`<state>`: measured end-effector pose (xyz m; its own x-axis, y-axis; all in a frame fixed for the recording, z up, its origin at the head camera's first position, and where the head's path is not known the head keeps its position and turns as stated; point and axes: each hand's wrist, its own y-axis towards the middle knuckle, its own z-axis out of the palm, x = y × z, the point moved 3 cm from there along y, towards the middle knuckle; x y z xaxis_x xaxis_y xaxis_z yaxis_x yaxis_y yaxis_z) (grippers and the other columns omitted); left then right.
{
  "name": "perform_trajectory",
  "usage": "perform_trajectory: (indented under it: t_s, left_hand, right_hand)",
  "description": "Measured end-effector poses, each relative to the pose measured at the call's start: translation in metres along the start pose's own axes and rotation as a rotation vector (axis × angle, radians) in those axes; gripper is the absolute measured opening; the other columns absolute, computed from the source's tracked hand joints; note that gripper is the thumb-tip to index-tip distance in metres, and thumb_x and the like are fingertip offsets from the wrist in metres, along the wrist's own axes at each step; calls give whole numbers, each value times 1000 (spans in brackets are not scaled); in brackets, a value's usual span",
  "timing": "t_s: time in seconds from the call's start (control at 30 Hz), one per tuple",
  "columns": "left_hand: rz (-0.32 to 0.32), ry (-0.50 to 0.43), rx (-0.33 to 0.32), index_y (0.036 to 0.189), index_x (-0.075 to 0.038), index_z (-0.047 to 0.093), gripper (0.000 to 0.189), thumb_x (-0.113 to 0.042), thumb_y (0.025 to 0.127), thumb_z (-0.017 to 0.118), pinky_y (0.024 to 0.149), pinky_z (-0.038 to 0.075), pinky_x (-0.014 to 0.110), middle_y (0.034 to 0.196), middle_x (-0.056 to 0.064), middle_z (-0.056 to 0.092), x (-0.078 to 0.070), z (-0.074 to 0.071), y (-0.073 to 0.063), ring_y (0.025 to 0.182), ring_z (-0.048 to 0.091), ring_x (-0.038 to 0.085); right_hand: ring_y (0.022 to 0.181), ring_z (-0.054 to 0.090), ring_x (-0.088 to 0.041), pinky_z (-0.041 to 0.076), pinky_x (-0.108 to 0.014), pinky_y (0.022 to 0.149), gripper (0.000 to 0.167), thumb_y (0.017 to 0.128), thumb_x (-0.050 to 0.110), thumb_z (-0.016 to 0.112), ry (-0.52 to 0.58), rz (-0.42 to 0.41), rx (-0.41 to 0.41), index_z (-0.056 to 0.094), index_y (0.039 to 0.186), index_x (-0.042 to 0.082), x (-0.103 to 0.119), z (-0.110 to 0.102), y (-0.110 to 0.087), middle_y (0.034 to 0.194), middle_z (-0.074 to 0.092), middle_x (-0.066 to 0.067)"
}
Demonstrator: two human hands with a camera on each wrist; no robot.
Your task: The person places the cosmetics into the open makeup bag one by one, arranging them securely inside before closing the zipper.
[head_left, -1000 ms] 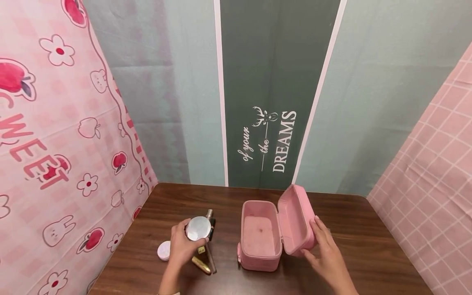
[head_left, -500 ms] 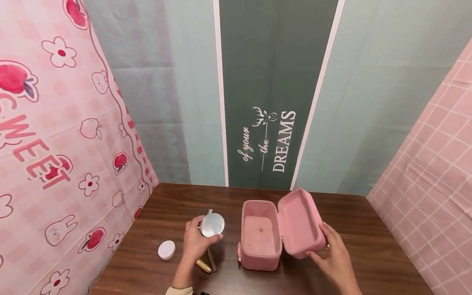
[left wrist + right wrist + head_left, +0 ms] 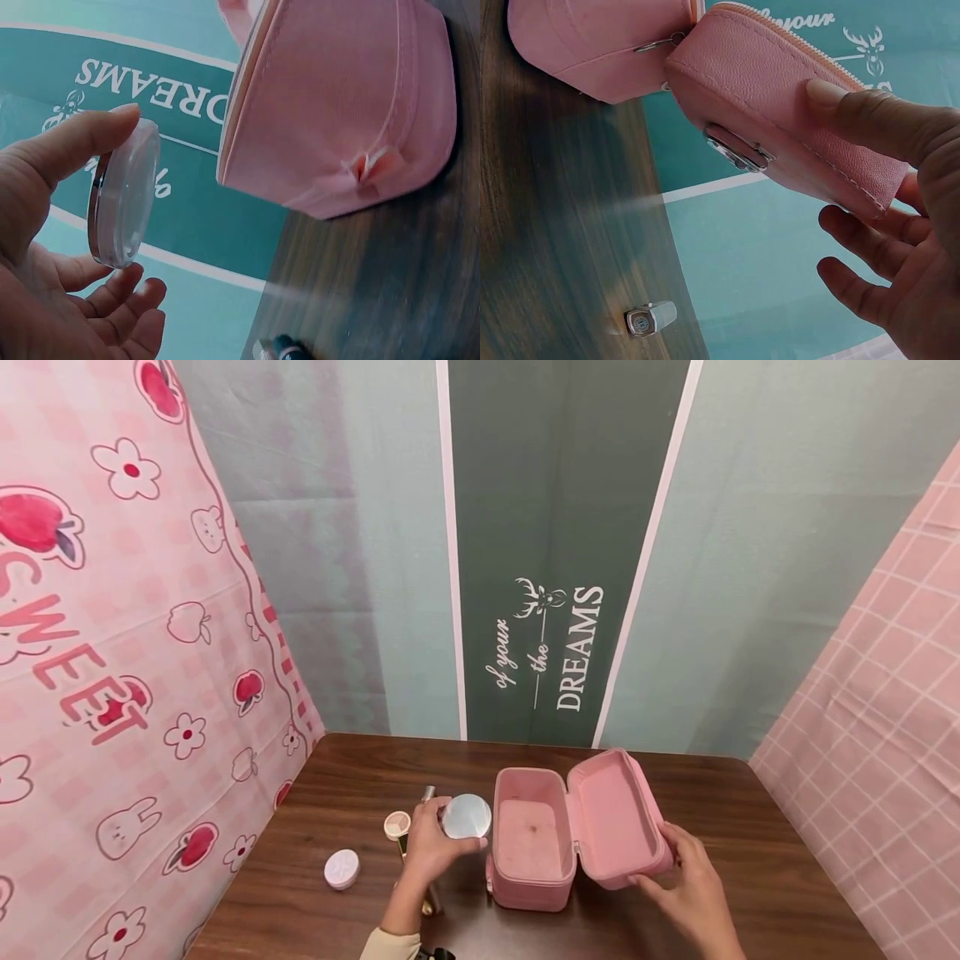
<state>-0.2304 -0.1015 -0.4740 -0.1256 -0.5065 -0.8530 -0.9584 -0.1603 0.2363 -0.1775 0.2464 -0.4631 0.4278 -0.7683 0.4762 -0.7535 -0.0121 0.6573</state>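
Note:
My left hand (image 3: pixel 431 847) pinches a round compact (image 3: pixel 467 817) by its edge, thumb on one side and fingers on the other. In the left wrist view it has a clear, domed face and a shiny metallic rim. The compact is right beside the left wall of a pink cosmetic case (image 3: pixel 528 895), which stands unzipped with its bare inside showing. On the right, my other hand (image 3: pixel 693 885) holds the case's lid (image 3: pixel 611 818) tilted back, thumb on its zipped side wall. The right wrist view shows a metal buckle (image 3: pixel 739 150) on the lid.
A white round compact (image 3: pixel 342 869) and a small round palette (image 3: pixel 397 826) lie left on the wooden table. Slim cosmetic tubes (image 3: pixel 429 792) are partly hidden behind my left hand. A small clear-capped item (image 3: pixel 649 319) lies right of the case. Printed cloth hangs around the table.
My left hand has carried the compact rightward from over the cosmetics to the case's side, uncovering the palette. My right hand has swung the lid farther back to the right.

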Motion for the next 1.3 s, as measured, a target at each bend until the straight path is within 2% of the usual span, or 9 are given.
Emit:
perform_trajectory:
  t_s: [0.2, 0.4, 0.8, 1.13, 1.3]
  left_hand:
    - [34, 7, 47, 108, 4, 58, 76, -26, 45, 90, 73, 41, 41, 95, 13, 56, -8, 6, 5, 88, 51, 28]
    - [54, 26, 67, 107, 2, 57, 73, -21, 45, 90, 70, 43, 39, 92, 10, 54, -15, 15, 9, 83, 51, 25]
    - [25, 38, 87, 107, 1, 58, 71, -17, 45, 89, 69, 43, 42, 93, 11, 51, -23, 33, 21, 82, 52, 27]
    - [11, 46, 131, 111, 2, 58, 73, -13, 46, 88, 70, 45, 41, 97, 12, 51, -28, 44, 32, 82, 52, 27]
    - [21, 55, 160, 109, 3, 59, 72, -11, 45, 89, 70, 45, 39, 93, 11, 51, -32, 50, 37, 80, 52, 26]
  right_hand:
    - [91, 43, 3, 32, -1, 78, 84, 44, 3, 91, 18, 50, 26, 52, 118, -7, -4, 3, -2, 114, 53, -20]
    - [92, 43, 7, 32, -1, 78, 82, 46, 3, 91, 21, 92, 34, 53, 118, -5, -8, 1, -5, 114, 54, -18]
    - [85, 51, -5, 39, -8, 72, 81, 49, 11, 91, -28, 143, 46, 54, 119, -3, -11, -1, -10, 111, 56, -16]
    - [86, 53, -10, 34, -3, 71, 80, 50, 10, 91, -39, 147, 50, 53, 119, -3, -12, 0, -10, 110, 55, -17]
    - [86, 56, -21, 44, -15, 68, 80, 51, 11, 91, -52, 160, 64, 53, 120, -3, -12, 0, -11, 110, 55, -18]
